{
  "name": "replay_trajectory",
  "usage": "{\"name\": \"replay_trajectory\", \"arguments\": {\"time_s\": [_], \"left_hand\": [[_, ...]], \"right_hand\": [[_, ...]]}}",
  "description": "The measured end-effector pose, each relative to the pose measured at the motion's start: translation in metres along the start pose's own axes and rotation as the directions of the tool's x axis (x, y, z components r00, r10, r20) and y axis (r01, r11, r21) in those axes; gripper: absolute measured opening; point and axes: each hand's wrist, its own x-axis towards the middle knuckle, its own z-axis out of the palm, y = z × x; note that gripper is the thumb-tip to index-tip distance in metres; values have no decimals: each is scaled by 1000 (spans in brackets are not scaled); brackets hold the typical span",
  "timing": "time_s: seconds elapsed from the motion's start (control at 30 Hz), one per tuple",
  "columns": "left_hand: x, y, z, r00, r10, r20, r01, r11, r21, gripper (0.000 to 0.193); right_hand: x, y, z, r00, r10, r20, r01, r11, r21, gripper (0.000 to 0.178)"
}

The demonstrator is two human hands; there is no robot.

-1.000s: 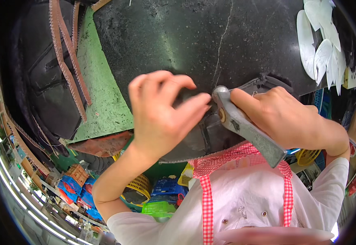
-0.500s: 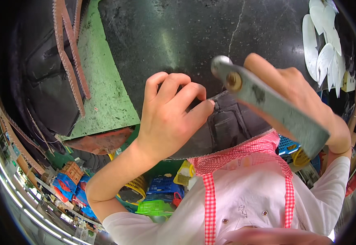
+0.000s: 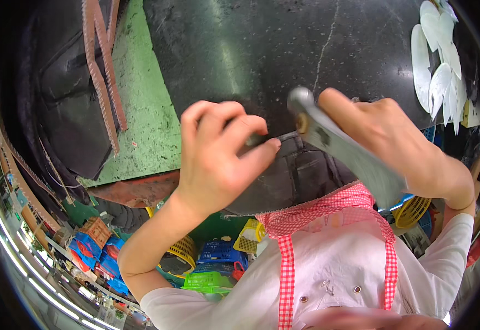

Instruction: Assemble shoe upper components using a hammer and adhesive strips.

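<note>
Across the near edge of the dark worktop [image 3: 240, 60] lies a black leather-like piece [image 3: 311, 173] with raised seams and a jagged lower edge. My left hand [image 3: 218, 154] is curled at its far edge, thumb and forefinger close together there; what lies under the fingertips is partly hidden. In my right fist [image 3: 388, 135] is a hammer [image 3: 355, 159], with a round shiny face and a long flat grey end. Its head hangs just above the piece, right of my left fingertips, slightly blurred. My fingers hide its handle.
A green board [image 3: 141, 121] with brown toothed strips [image 3: 102, 82] lies to the left, beside more black pieces [image 3: 75, 104]. White leaf-shaped pieces [image 3: 443, 55] lie at the far right. Below stand blue baskets [image 3: 218, 250], a yellow basket [image 3: 182, 253] and a green basket [image 3: 207, 281].
My left hand has slid left along the black piece's edge. The hammer in my right hand has shifted slightly nearer to me and tilted. The view has shifted a little.
</note>
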Motion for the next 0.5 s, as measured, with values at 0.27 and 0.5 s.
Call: {"name": "replay_trajectory", "arguments": {"time_s": [0.27, 0.5], "left_hand": [[-3, 15, -2, 989, -138, -46, 138, 990, 2, 18], [5, 15, 4, 970, -245, 3, 239, 945, -225, 19]], "right_hand": [[6, -6, 4, 998, -69, 6, 69, 997, -43, 23], [-16, 6, -1, 999, -32, -26, 33, 998, 52, 25]]}}
